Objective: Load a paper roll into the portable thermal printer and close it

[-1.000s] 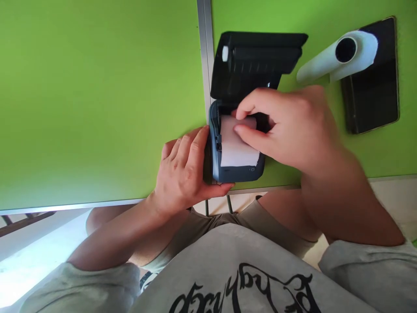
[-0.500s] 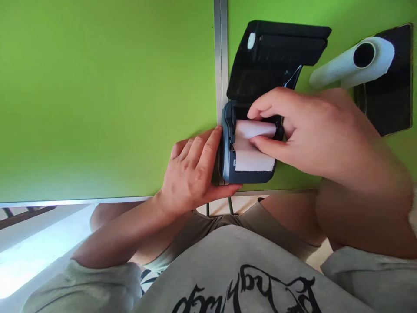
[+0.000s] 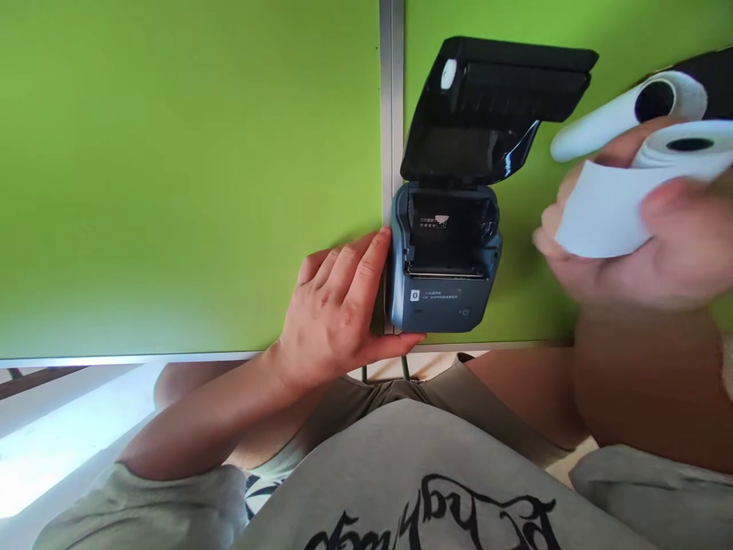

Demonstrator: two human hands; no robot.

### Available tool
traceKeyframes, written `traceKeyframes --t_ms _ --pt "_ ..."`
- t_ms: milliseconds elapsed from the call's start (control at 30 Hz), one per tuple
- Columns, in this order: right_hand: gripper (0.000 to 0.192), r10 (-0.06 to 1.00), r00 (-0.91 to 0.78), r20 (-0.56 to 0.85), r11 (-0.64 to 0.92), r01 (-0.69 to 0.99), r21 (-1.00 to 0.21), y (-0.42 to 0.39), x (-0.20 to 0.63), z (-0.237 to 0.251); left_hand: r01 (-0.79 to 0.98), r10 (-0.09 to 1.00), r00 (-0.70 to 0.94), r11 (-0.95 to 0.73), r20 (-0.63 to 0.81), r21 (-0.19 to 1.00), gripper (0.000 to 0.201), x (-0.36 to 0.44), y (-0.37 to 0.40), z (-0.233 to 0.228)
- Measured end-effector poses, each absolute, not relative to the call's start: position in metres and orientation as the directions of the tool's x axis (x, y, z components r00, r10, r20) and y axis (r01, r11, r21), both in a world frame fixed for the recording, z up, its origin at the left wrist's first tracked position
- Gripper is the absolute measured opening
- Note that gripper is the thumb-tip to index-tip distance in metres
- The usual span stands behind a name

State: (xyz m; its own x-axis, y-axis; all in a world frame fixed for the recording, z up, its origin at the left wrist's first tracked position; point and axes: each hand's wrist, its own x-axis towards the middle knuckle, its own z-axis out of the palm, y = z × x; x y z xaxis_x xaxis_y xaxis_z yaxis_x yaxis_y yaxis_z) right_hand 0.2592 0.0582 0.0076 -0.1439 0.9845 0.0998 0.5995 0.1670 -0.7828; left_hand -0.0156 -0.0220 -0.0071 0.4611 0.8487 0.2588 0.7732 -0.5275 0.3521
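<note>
A dark grey label printer (image 3: 438, 312) lies on the green table with its black lid (image 3: 486, 114) swung up at the back. Its paper bay shows bare, with a printed sticker inside. My left hand (image 3: 337, 305) braces the printer's near left corner, fingers along the side and thumb along the front edge. Off to the right, my right hand (image 3: 635, 275) is closed around a white paper roll (image 3: 687, 156), whose loose end sticks out to the left. Motion smears this hand somewhat.
Behind my right hand lies a longer white roll (image 3: 601, 122) with a hollow core, beside a black flat object (image 3: 718, 80). A metal seam (image 3: 392, 92) crosses the green table (image 3: 188, 183) just left of the printer.
My right hand has lifted the paper roll out of the printer and carried it right. My left hand remains against the printer.
</note>
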Motion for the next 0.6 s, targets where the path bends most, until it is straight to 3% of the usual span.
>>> traceKeyframes --t_ms 67,133,267,433,600 --pt "0.06 0.981 -0.101 0.163 0.192 0.482 -0.855 0.052 0.252 0.003 0.771 0.853 0.46 -0.522 0.247 0.366 0.102 -0.016 -0.022 -0.006" --pt "0.046 0.969 -0.098 0.228 0.247 0.465 -0.85 0.049 0.248 0.003 0.767 0.859 0.458 -0.513 0.231 0.386 0.102 -0.016 -0.022 -0.005" --pt "0.038 0.938 -0.178 0.299 0.339 0.662 -0.669 0.048 0.249 0.004 0.761 0.866 0.455 -0.498 0.207 0.415 0.104 -0.015 -0.021 -0.004" --pt "0.026 0.873 -0.21 0.441 0.433 0.749 -0.501 0.051 0.252 -0.003 0.769 0.866 0.447 -0.5 0.224 0.398 0.101 -0.013 -0.021 -0.004" --pt "0.032 0.829 -0.234 0.508 0.473 0.778 -0.413 0.051 0.257 -0.005 0.768 0.857 0.456 -0.515 0.24 0.381 0.099 -0.012 -0.021 -0.004"
